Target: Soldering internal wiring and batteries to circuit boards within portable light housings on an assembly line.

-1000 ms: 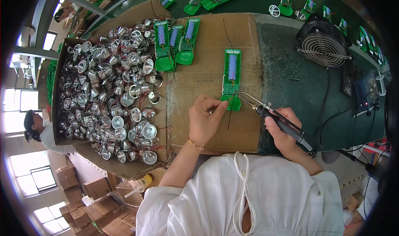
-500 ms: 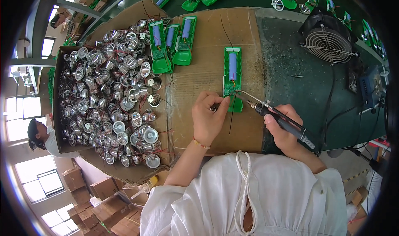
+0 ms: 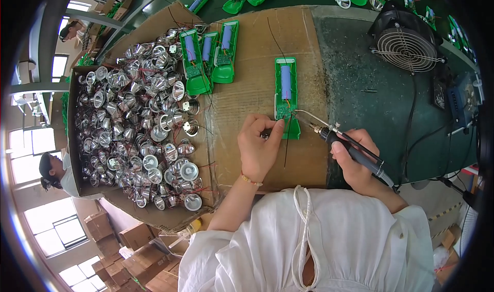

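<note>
A green plastic housing (image 3: 289,132) lies upright in front of me on cardboard, with a blue cylindrical battery (image 3: 286,83) and a small green circuit board (image 3: 284,110) inside. My left hand (image 3: 260,140) is closed in a pinch at the board's lower left edge; a small shiny bit shows between its fingers, too hidden to name. In my right hand (image 3: 355,161) is a black soldering iron (image 3: 355,153) with a thin metal feed tube (image 3: 315,118) alongside. Iron and tube point at the board's right side, but contact is unclear. A thin black wire (image 3: 286,150) hangs over the housing.
On the left, a cardboard box (image 3: 77,132) holds many silver reflector cups (image 3: 189,171) with red wires. Several more green housings (image 3: 224,60) with batteries lie beyond it. A black fan (image 3: 406,52) with a wire grille and a blue device (image 3: 459,101) stand at right.
The view has shifted slightly. The soldering iron and my right hand have moved a little to the right and down. My left hand keeps its pinch at the board.
</note>
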Demonstrator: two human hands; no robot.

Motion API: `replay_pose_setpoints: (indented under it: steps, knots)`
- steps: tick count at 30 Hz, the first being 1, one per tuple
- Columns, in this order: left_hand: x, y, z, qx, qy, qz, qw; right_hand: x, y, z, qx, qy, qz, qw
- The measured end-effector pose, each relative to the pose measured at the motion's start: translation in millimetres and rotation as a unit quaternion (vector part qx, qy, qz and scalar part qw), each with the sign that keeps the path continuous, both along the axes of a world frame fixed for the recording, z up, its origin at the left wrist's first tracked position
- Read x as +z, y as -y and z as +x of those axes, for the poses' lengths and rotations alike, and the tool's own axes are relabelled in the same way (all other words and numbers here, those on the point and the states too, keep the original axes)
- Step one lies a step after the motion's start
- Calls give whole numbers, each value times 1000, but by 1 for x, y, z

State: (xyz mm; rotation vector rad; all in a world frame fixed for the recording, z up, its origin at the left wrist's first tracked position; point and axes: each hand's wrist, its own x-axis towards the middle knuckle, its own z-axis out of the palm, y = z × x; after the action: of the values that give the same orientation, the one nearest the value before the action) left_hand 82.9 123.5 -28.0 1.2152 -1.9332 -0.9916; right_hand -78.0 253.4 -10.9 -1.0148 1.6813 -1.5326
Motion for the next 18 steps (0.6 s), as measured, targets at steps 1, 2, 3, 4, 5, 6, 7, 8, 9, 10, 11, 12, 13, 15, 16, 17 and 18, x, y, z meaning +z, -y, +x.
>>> replay_pose_setpoints:
  steps: [1,2,3,4,5,6,7,8,9,10,11,12,13,15,16,17,18]
  knots:
    - [0,0,0,-2,4,-2,1000,0,0,0,9,1,9,1000]
    - [1,0,0,-4,8,-5,1000,0,1,0,9,2,8,1000]
    - [1,0,0,-4,8,-5,1000,-1,1,0,11,-2,8,1000]
    - [1,0,0,-2,3,5,1000,-2,2,0,12,-6,9,1000]
    - [2,0,0,0,-1,15,1000,-2,3,-1,13,-6,9,1000]
    - [1,1,1,0,-1,15,1000,-1,4,-1,18,-6,9,1000]
    - [0,2,2,12,-12,34,999,-1,5,-1,23,-7,9,1000]
    - [0,3,3,24,-23,54,998,-3,5,-1,24,-6,9,1000]
    - [3,4,2,23,-23,55,998,-6,5,-1,31,10,15,999]
    - [8,6,0,26,-18,87,996,-9,5,-1,38,25,20,999]
    - [10,7,-1,28,-13,120,992,-11,6,-1,37,26,22,999]
    - [9,8,-1,30,-12,120,992,-13,7,0,32,24,17,999]
    - [5,8,-1,21,-10,94,995,-14,8,0,27,23,12,999]
    - [3,8,-1,12,-7,68,998,-12,10,0,29,25,14,999]
    - [3,8,-1,13,-6,71,997,-11,11,0,30,27,16,999]
    - [2,8,-1,14,-6,74,997,-11,12,0,30,27,17,999]
    - [2,8,-1,15,-5,73,997,-12,13,1,34,32,15,999]
